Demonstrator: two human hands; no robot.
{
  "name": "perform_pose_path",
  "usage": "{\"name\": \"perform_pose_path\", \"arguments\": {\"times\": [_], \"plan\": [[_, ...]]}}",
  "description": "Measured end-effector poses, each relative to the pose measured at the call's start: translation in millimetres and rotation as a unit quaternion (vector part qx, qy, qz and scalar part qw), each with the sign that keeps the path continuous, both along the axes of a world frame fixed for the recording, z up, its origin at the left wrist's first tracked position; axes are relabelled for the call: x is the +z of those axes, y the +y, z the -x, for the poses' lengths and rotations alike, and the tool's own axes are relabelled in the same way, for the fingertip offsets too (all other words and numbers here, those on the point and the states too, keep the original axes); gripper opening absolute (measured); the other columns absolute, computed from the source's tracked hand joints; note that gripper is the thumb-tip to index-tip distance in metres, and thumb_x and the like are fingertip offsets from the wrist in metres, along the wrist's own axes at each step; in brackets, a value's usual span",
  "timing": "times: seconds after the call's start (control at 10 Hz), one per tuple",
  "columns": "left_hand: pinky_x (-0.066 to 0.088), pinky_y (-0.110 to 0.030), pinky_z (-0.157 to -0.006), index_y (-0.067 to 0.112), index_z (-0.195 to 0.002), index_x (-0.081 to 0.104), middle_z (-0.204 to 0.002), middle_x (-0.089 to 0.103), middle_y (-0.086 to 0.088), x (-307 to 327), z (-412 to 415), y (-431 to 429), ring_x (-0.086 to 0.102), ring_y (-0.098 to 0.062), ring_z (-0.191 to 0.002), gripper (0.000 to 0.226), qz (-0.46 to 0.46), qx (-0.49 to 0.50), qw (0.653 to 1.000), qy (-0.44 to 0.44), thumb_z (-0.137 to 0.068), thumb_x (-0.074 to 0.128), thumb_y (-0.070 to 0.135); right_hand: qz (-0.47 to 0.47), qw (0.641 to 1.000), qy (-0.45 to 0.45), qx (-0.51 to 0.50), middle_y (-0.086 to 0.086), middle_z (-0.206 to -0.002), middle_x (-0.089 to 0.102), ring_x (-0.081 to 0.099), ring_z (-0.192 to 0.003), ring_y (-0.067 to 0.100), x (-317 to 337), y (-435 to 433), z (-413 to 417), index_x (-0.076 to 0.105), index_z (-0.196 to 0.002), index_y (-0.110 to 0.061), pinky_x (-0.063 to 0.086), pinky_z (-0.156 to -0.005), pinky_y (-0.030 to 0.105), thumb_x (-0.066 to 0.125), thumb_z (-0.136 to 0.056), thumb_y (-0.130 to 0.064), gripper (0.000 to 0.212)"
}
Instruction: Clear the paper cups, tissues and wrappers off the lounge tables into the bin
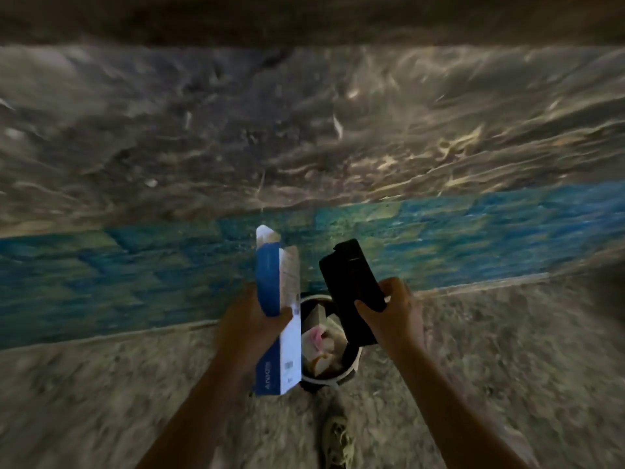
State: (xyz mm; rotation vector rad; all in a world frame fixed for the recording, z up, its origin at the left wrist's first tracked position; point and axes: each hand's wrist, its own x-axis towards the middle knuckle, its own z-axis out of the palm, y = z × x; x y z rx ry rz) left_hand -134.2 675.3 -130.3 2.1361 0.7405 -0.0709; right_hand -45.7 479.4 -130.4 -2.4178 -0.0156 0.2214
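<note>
Head view is blurry, but the main things show. The left grip [257, 319] is closed round a long blue and white box [268, 282] and holds it up on end. The right grip [395, 309] is closed round a flat black thing [348, 275], near its low end. I cannot tell what that thing is.

The bin [353, 367] sits on the floor [101, 401], below the two grips and between them. The bottom of the box hangs just left of the bin's rim. The low edge of the black thing looks to be over the right side of the opening. Inside the bin, under the grips, lies crumpled white and pink rubbish [324, 343]. A shoe [334, 438] shows nearer the person than both grips. Past the grips, a blue strip [135, 272] runs across the floor.

The step looks like the drop: both things are at the bin and not yet in it. Next, I think each grip must move over the hole and let go. The box is long, so it should go in end first, or it may catch on the rim and tip out. The bin looks quite full, so a little push down may help.
</note>
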Motion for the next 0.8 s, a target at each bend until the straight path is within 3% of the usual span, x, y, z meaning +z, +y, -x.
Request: {"name": "perform_pose_path", "arguments": {"times": [0.1,0.3,0.5,0.6,0.7,0.8], "plan": [[0.037,-0.022,-0.058,0.02,-0.12,0.049,-0.096,0.058,0.006,-51,-35,-12,0.052,-0.01,-0.077,0.044,0.013,0.037,0.999,0.029,-0.082,0.068,0.033,0.034,0.998,0.048,0.01,-0.004,-0.09,0.048,0.052,-0.083,0.02,-55,3,-32,0.049,-0.092,-0.017,0.043,-0.067,0.032,0.074,-0.072,-0.03,0.034],[0.037,-0.024,-0.064,0.021,-0.111,0.046,-0.098,0.059,0.001,-168,-78,-29,0.051,-0.013,-0.078,0.036,0.038,0.072,0.992,0.099,-0.084,0.066,0.033,0.048,0.99,0.132,0.008,0.007,-0.102,0.052,0.055,-0.092,0.03,-179,9,-60,0.049,-0.098,-0.01,0.047,-0.075,0.04,0.074,-0.073,-0.028,0.04],[0.038,-0.026,-0.069,0.013,-0.123,0.044,-0.108,0.06,-0.006,-274,-90,-42,0.055,-0.017,-0.087,0.052,0.036,0.067,0.987,0.143,-0.082,0.067,0.036,0.058,0.983,0.171,-0.013,0.008,-0.105,0.051,0.054,-0.094,0.029,-286,11,-62,0.047,-0.101,-0.011,0.047,-0.08,0.047,0.073,-0.073,-0.031,0.043],[0.045,-0.029,-0.07,0.013,-0.13,0.04,-0.112,0.06,-0.007,-310,-96,-44,0.059,-0.022,-0.092,0.06,0.069,0.057,0.987,0.134,-0.082,0.067,0.037,0.05,0.981,0.19,-0.014,0.007,-0.112,0.049,0.053,-0.099,0.027,-320,10,-60,0.046,-0.107,-0.013,0.047,-0.083,0.048,0.072,-0.074,-0.033,0.047],[0.044,-0.028,-0.062,0.01,-0.136,0.034,-0.101,0.06,-0.005,-324,-100,-47,0.057,-0.02,-0.083,0.07,0.082,0.035,0.984,0.157,-0.083,0.064,0.043,0.064,0.978,0.196,-0.007,0.005,-0.124,0.046,0.044,-0.116,0.025,-332,10,-57,0.042,-0.121,-0.016,0.038,-0.095,0.043,0.07,-0.074,-0.039,0.06],[0.049,-0.034,-0.069,0.011,-0.136,0.035,-0.105,0.062,-0.01,-322,-96,-50,0.058,-0.025,-0.089,0.069,0.046,0.022,0.986,0.159,-0.083,0.065,0.043,0.066,0.983,0.173,-0.005,0.005,-0.127,0.046,0.04,-0.119,0.026,-326,8,-52,0.041,-0.124,-0.018,0.033,-0.097,0.043,0.07,-0.074,-0.039,0.061]]}}
